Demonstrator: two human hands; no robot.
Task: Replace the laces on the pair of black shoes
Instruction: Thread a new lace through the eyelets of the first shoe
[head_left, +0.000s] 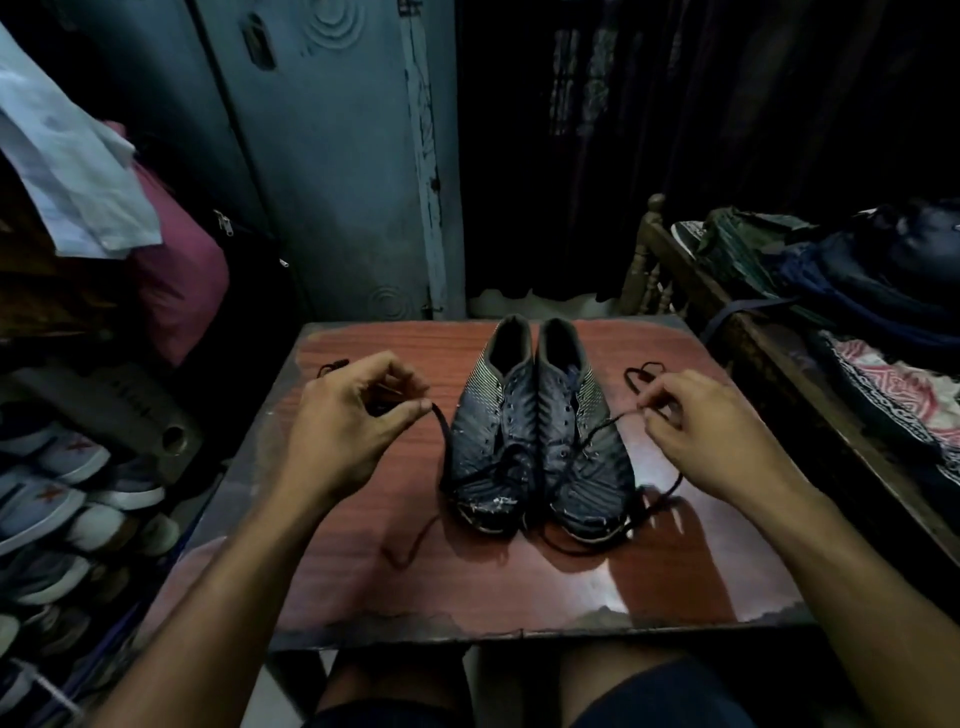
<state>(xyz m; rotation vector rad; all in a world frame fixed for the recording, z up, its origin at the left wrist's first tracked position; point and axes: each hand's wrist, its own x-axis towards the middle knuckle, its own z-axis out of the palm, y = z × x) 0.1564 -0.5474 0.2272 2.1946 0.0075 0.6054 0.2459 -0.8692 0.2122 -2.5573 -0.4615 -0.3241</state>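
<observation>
Dim, bluish room; the far curtain and corners sink into near black. Soft glare shines on the near part of the table (597, 587), where arm shadows fall. Wide-angle bending at the edges; slightly soft, grainy detail

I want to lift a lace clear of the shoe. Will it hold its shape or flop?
Probably flop: the lace sags from the left hand pinching it. It looks light, trailing loosely over the table. It may snag in the left shoe.
</observation>
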